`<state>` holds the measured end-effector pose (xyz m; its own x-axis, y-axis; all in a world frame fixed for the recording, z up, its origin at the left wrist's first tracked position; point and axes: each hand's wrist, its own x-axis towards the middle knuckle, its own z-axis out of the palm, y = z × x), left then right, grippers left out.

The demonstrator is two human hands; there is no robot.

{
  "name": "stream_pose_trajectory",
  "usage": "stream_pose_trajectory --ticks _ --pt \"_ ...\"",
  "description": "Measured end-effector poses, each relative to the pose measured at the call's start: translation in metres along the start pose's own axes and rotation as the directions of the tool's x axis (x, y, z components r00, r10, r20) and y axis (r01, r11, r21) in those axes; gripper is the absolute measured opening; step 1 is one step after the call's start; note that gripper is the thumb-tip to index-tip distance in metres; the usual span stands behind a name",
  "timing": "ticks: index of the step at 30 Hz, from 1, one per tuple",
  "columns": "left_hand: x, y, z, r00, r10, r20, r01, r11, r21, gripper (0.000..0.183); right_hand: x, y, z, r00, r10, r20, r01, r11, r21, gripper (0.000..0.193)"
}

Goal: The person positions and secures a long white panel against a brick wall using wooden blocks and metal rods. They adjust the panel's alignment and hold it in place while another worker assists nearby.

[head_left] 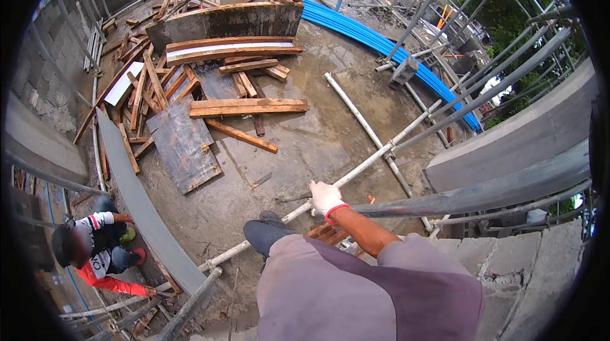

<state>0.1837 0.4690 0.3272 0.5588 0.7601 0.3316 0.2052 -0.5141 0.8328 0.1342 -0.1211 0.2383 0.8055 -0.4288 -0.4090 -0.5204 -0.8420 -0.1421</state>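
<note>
My right hand (326,198), in a white glove with a red cuff, is closed over a pale scaffold pipe (289,216) that slants across in front of me. A thin dark rod-like tool (293,198) sticks out to the left from the fist; its kind is too small to tell. How far the fingers wrap the pipe or the tool is partly hidden. My left hand is out of the picture. Just below the glove lie short brown wood pieces (329,234). My dark-clad leg and shoe (264,233) are beside the pipe.
A co-worker (101,249) crouches at lower left by a long grey panel (143,204). Timber (248,107) and boards (184,144) lie piled beyond. Blue pipes (387,48) curve at far right. A thick grey pole (470,197) and block wall (508,277) stand at my right.
</note>
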Motion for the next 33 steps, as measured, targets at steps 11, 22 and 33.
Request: stream_pose_trajectory --ticks 11,22,33 --pt "-0.095 0.033 0.095 0.630 -0.031 0.776 0.064 0.998 -0.012 0.039 0.018 -0.046 0.036 0.930 -0.313 0.193 0.363 0.862 -0.354 0.027" --pt "-0.281 0.052 0.322 -0.280 -0.038 0.959 -0.427 0.900 -0.089 0.041 0.055 -0.129 0.029 0.976 0.142 0.162 -0.133 0.989 -0.066 0.020" --pt "-0.328 -0.055 0.399 -0.103 -0.246 0.964 -0.447 0.877 0.176 0.043 0.106 -0.169 0.057 0.933 0.137 0.333 -0.171 0.983 0.074 0.018"
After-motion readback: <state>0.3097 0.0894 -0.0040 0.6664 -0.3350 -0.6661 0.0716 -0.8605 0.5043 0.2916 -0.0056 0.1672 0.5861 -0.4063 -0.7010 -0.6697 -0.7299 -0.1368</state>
